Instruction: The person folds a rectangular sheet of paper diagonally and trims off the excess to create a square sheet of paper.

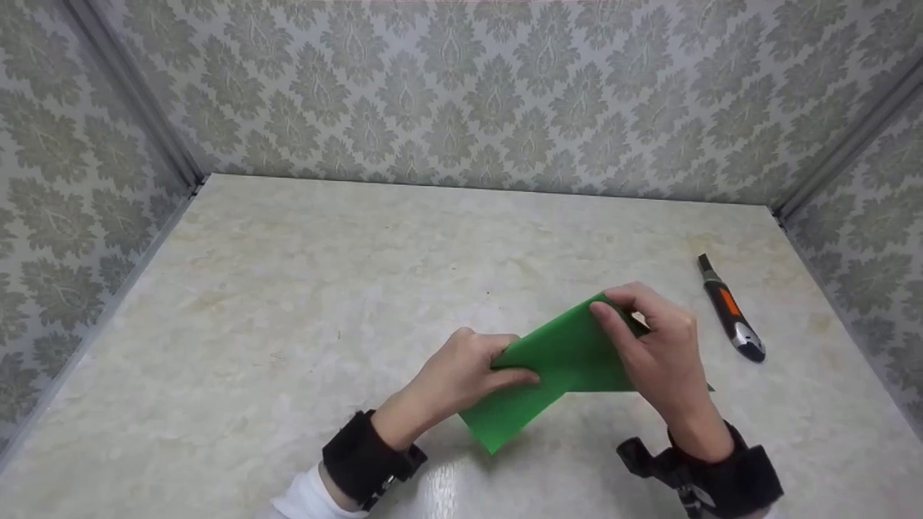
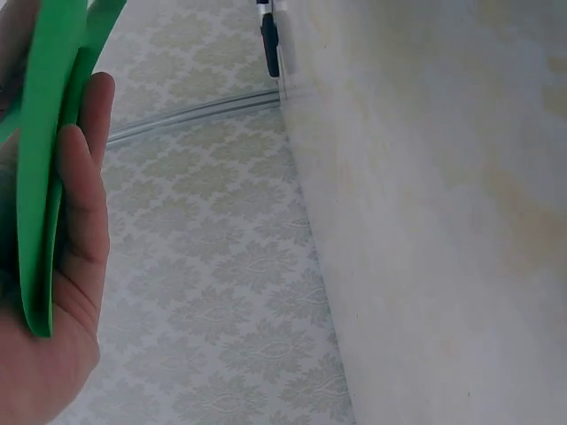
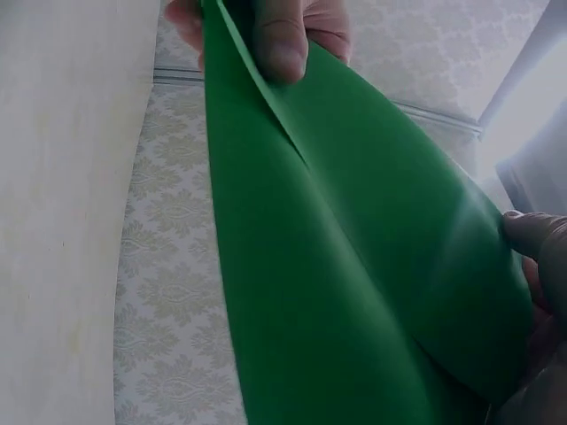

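A folded sheet of green paper [image 1: 570,353] is held up over the table between both hands. My left hand [image 1: 461,367] pinches its left part, thumb on the near face and fingers behind. At the upper right corner my right hand [image 1: 652,346] grips the paper between thumb and fingers. In the left wrist view the green paper [image 2: 42,177] shows edge-on as a narrow fold lying along the palm. The right wrist view shows the green paper [image 3: 310,257] with a slit-like gap between its layers, a hand at the top and another at the right edge.
On the table [image 1: 288,274], right of my right hand, lies a utility knife [image 1: 732,310] with a black, orange and silver handle. Patterned wall panels [image 1: 447,86] stand behind the table and along both sides. Each wrist carries a black strap with a camera mount [image 1: 368,458].
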Demonstrator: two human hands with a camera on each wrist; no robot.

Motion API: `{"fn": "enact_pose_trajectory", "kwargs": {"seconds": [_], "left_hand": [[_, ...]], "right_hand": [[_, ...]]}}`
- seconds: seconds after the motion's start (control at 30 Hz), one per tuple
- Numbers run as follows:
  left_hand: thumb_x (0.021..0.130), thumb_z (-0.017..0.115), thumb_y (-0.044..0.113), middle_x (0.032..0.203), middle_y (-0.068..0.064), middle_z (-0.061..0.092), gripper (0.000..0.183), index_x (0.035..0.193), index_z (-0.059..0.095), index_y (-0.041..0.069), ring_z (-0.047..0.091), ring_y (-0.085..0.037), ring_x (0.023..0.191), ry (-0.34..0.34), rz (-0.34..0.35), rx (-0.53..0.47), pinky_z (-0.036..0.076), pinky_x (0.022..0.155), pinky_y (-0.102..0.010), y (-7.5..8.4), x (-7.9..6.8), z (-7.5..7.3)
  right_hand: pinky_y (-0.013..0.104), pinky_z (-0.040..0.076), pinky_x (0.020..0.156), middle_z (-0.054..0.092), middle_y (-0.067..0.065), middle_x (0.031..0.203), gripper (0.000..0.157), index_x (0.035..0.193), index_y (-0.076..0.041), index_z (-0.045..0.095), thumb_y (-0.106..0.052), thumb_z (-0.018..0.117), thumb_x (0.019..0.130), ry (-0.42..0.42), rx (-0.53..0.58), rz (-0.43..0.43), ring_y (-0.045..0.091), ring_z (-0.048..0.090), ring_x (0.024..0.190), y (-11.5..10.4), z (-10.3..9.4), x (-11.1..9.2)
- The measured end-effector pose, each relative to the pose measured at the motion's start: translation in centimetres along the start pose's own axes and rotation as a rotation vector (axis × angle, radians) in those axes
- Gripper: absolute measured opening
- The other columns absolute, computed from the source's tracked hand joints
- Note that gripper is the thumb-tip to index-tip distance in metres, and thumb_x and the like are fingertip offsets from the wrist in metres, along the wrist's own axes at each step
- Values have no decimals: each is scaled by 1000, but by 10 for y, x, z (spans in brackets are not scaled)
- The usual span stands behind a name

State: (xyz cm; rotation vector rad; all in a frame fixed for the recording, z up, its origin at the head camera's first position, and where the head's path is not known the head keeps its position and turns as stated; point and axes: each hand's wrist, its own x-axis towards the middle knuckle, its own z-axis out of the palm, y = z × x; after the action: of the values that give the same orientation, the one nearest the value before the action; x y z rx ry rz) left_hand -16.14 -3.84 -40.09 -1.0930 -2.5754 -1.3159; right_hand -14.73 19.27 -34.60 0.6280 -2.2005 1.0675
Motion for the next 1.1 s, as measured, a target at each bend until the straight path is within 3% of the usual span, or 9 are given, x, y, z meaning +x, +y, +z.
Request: {"fn": "enact_pose_trajectory", "kwargs": {"seconds": [0.23,0.47,0.6,0.83,1.1], "left_hand": [[87,75,35,77,-3,74,29,90,66,9,71,-10,67,48,116,61,50,62,-10,-3,-1,1],[86,76,35,76,-2,75,28,86,67,9,71,-8,67,45,105,73,49,62,-9,-3,-1,1],[85,77,35,75,-1,74,28,83,65,9,70,-8,66,37,104,82,47,62,-9,-3,-1,1],[84,79,33,77,-2,75,28,83,66,8,70,-9,66,8,87,81,47,62,-9,-5,-1,1],[84,79,27,83,-3,76,23,88,68,8,73,-12,72,-23,90,70,51,65,-11,-10,-1,-3]], "right_hand": [[10,44,69,70,4,82,4,91,-3,71,1,71,89,20,27,37,-1,57,74,2,-2,1],[11,44,69,71,2,86,8,98,-5,71,0,69,91,-27,6,10,1,57,73,1,0,1],[11,44,69,72,2,85,4,94,-4,71,-4,68,93,-35,24,-22,1,58,73,1,0,2],[9,48,72,74,3,86,8,94,-7,74,-1,68,92,-38,62,10,-2,65,78,2,-1,1],[16,53,71,77,-7,90,19,96,-8,76,7,65,91,-75,243,45,6,70,80,7,-6,3]]}}
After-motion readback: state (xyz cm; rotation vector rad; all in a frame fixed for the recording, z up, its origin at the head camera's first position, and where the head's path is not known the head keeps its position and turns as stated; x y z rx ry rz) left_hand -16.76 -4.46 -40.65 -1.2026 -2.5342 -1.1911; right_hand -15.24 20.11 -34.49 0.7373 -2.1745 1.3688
